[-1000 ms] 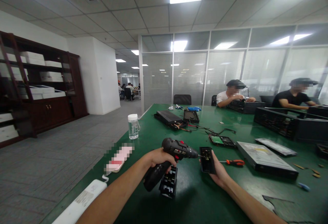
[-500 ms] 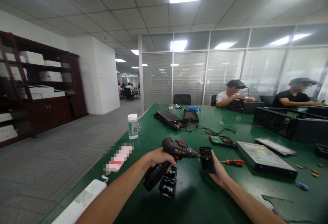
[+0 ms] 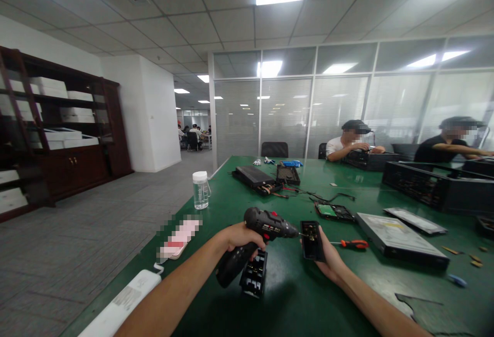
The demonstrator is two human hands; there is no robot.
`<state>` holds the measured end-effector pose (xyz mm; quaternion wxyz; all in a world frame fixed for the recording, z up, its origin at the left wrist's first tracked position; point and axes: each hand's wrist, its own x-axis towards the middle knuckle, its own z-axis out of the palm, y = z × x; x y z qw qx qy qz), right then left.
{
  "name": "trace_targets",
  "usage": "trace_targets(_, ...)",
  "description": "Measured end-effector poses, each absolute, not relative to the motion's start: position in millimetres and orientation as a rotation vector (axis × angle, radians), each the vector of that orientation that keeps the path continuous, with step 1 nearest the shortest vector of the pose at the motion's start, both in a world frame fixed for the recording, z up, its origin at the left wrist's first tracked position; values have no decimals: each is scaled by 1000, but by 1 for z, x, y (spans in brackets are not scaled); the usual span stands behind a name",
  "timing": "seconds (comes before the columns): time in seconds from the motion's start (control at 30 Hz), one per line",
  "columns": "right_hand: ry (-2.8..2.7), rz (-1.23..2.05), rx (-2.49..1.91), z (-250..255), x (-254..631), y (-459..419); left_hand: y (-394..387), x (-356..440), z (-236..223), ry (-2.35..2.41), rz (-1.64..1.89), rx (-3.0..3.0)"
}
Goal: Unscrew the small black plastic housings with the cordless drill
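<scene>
My left hand (image 3: 243, 237) is wrapped round the grip of a black cordless drill (image 3: 270, 225) with red marks. The drill points right, and its thin bit reaches the open face of a small black box-like part (image 3: 312, 240). That part is held upright by my right hand (image 3: 328, 254), its fingers mostly hidden behind it. Brass-coloured pieces show inside the part. Below the drill, partly covered by it, a black tray-like piece with several compartments (image 3: 254, 274) lies on the green table (image 3: 293, 306).
A screwdriver (image 3: 353, 244) lies right of my right hand, near a flat silver-and-black drive (image 3: 401, 242). A water bottle (image 3: 200, 191), a phone (image 3: 181, 239) and a white power strip (image 3: 123, 303) line the left edge. Two people work at black cases (image 3: 436, 188) across the table.
My hands, the drill and the black part stay almost still. At the far right, the person in black has leaned further right, arms reaching toward a case.
</scene>
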<state>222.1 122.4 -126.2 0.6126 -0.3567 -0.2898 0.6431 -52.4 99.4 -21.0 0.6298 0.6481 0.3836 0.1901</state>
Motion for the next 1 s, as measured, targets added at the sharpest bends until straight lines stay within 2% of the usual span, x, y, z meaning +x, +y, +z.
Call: trace_targets(1.0, -669, 1495, -818, -129, 224, 126, 98, -52, -19, 871, 443, 1463)
